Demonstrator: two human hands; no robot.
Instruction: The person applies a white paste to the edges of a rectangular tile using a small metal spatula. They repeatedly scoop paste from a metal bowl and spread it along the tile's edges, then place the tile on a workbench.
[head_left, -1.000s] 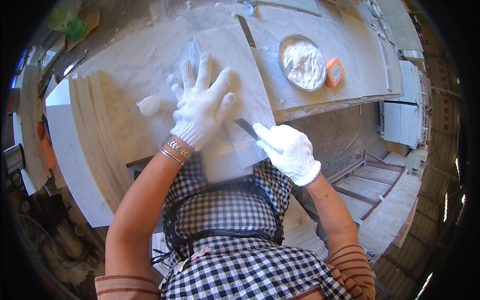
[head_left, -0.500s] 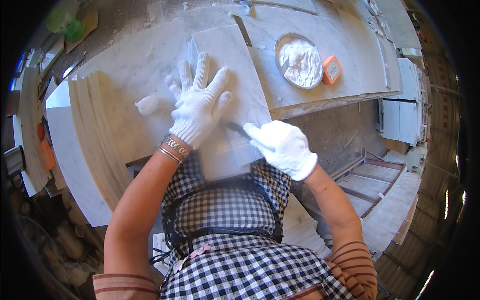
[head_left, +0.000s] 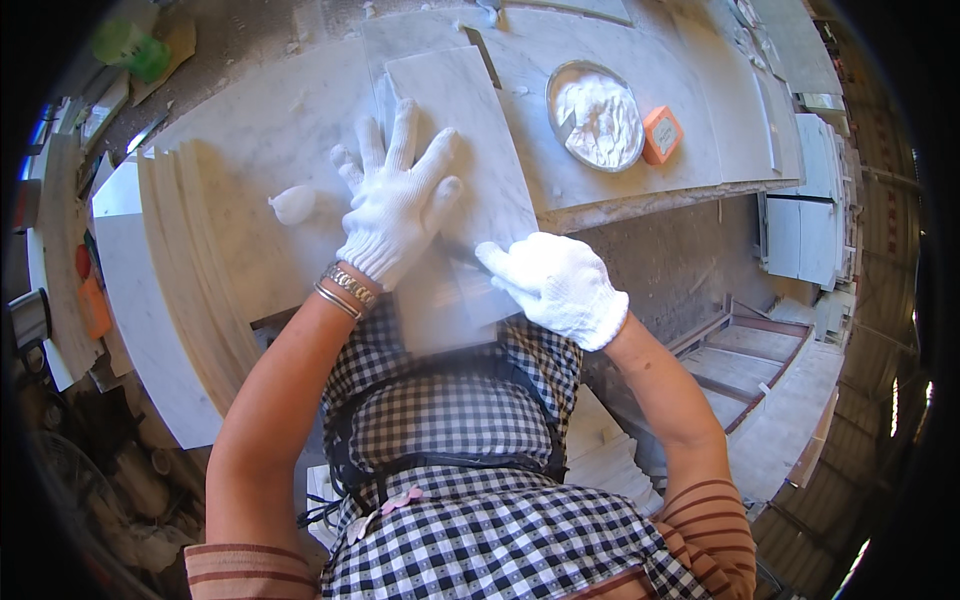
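Left hand (head_left: 390, 210), in a white knitted glove: fingers spread wide, palm down. Lies on a rectangular white marble slab with faint grey veining (head_left: 480, 150), which runs out beyond the fingertips and to the right of the hand. A silver-coloured metal link bracelet (head_left: 352, 292) circles the wrist just behind the glove.

Right hand (head_left: 555, 285), in a matching glove: fingers folded together, index finger extended toward the left hand, pinching a thin dark flat blade (head_left: 477, 263), of which only a blurred sliver shows beside the fingertip. Placed at the near right corner of the slab.

Pale, smooth flat stone piece (head_left: 435, 315): between the two wrists, its near end over the black-and-white checked cloth apron (head_left: 450, 425).

Round metal basin with a thin rim (head_left: 549, 95): beyond the right hand, well apart; contains a lumpy white substance (head_left: 602, 115).

Small orange box with a pale label (head_left: 663, 137): just right of the basin, beyond the right hand.

Rounded white lump (head_left: 293, 205): left of the left hand, near it, on a broad grey-veined white marble worktop (head_left: 250, 120).

Row of upright pale stone slabs (head_left: 190, 270): farther left of the left hand.
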